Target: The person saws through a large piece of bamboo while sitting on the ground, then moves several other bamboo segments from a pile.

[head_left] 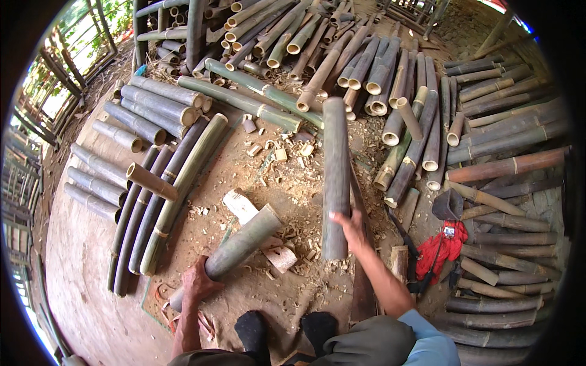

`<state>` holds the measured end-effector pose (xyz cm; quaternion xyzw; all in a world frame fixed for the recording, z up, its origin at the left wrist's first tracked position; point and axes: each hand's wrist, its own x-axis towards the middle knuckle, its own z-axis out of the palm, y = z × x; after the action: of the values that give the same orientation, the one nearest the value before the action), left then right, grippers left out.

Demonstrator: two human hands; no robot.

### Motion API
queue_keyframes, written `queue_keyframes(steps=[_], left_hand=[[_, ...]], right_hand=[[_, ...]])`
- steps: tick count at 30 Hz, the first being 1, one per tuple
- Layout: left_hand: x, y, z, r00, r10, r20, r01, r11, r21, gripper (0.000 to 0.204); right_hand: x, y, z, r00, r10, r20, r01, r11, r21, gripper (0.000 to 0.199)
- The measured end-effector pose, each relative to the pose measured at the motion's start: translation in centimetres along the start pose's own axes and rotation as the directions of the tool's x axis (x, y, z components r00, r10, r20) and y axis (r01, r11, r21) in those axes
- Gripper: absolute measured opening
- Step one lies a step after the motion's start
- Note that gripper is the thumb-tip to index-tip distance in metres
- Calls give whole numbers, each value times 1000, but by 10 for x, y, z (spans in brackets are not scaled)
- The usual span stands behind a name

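Observation:
My left hand (198,279) grips a thick grey-green bamboo section (243,243) near its lower end. This section slants up to the right, and its pale cut end rests over a light wooden block (278,256). Farther right, my right hand (349,229) is closed on the lower part of a dark grey bamboo section (335,171), which stands nearly upright in the picture. The fingers on its far side are partly hidden. Wood chips and shavings (281,155) lie scattered around both pieces.
Cut bamboo sections (137,122) lie in rows on the left beside several long dark poles (183,195). A large bamboo pile (366,61) fills the back, with more stacked at right (513,244). A red cloth (436,253) lies near a dark container (447,205). My feet (251,329) are below.

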<state>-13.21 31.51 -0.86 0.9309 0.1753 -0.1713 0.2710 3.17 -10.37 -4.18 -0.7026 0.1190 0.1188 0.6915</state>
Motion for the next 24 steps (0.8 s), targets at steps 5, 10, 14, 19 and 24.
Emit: queue_keyframes(steps=[5,10,14,19,24], left_hand=[[3,3,6,999,34,-7,-34,999,-18,77],[5,8,9,998,66,0,-66,998,9,77],[-7,8,-18,999,39,36,-39,999,-2,76],[12,51,-56,973,106,206,-84,990,-112,81],[38,116,-57,932,289,218,-102,788,-607,81]], right_hand=[[133,-85,8,979,-155,-132,139,983,-120,93],[180,-133,-3,904,-405,-136,391,913,-120,93],[90,-127,30,932,-354,75,362,914,-184,79],[-26,-24,42,960,-223,171,237,969,-65,45],[-122,24,82,816,-31,577,13,999,35,91]])
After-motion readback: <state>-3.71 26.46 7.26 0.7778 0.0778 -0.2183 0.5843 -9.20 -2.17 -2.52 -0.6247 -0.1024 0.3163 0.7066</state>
